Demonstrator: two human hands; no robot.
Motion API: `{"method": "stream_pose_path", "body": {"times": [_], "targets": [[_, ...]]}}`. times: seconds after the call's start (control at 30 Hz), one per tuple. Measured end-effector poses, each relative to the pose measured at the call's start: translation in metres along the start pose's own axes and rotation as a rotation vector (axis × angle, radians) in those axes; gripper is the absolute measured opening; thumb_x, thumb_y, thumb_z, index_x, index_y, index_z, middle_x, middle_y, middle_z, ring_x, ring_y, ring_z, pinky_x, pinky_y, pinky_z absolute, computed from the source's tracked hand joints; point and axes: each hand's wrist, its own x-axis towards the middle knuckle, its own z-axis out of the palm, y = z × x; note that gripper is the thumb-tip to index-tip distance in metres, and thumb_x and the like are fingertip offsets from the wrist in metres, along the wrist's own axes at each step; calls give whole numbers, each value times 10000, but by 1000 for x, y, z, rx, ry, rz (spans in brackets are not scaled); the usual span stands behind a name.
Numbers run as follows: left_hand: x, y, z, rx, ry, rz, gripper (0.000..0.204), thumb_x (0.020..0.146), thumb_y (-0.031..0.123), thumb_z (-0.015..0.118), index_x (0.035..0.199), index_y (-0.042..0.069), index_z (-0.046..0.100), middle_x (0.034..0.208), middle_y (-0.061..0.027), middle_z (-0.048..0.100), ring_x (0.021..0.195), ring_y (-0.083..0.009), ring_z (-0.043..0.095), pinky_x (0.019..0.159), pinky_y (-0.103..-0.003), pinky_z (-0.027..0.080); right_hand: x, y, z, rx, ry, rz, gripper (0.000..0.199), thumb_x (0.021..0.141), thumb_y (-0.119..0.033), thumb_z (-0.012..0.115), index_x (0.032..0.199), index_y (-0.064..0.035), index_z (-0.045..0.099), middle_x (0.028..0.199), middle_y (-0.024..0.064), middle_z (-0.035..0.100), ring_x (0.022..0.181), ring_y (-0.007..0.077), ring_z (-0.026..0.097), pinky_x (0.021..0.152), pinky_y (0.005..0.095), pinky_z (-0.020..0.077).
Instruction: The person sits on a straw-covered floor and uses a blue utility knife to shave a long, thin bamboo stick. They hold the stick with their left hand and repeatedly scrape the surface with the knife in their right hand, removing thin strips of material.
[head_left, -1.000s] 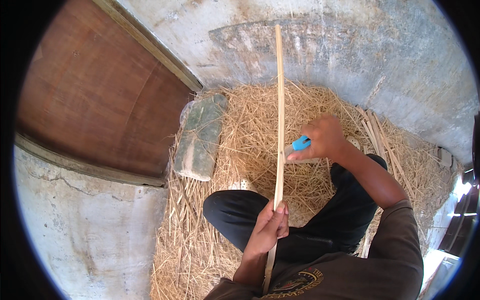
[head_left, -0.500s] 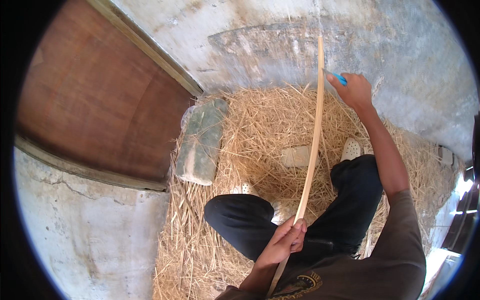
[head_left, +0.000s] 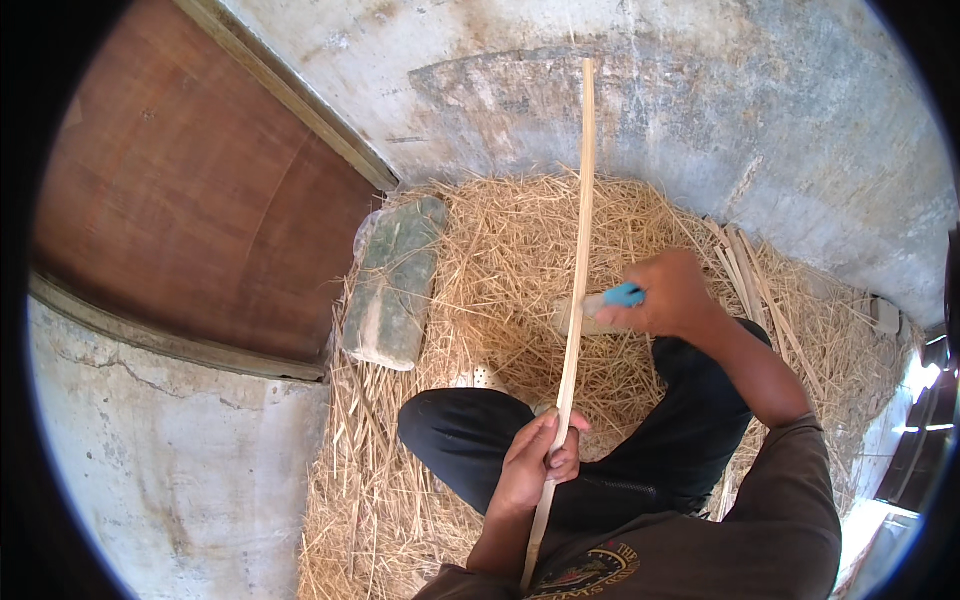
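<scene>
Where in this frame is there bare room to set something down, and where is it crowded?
Bare concrete floor lies left of the straw bed, below the brown wooden door. More bare concrete stretches beyond the straw's far edge. The straw is crowded: a green slab, cut strips, the legs, the long strip in the left hand, and the right hand with a blue-handled tool.

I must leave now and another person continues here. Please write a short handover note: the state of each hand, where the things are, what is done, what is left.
Left hand: shut on the long bamboo strip, low, near the lap.
Right hand: shut on a blue-handled knife, beside the strip at mid-length.
Strip points away over the straw bed. More strips lie on the straw at right; a grey-green stone block at left.
Done and left: cannot tell how far the strip is shaved.
</scene>
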Motion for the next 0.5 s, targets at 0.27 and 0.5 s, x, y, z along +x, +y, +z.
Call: {"method": "stream_pose_path", "body": {"times": [0.27,0.5], "targets": [[1,1,-3,221,159,143,443,1032,233,430,1417,13,408,662,8,463,521,-40,349,486,-182,296,-5,-35,21,-5,-105,-211,744,641,-796,632,427,-100,475,376,50,424,333,235,479,371,359,358],[1,-4,-7,476,160,269,462,1034,256,432,1419,1,399,611,36,411,525,-30,348,477,-180,289,2,-29,34,-8,-17,-259,773,662,-842,555,456,-98,518,383,50,433,347,220,475,390,358,356]]}}
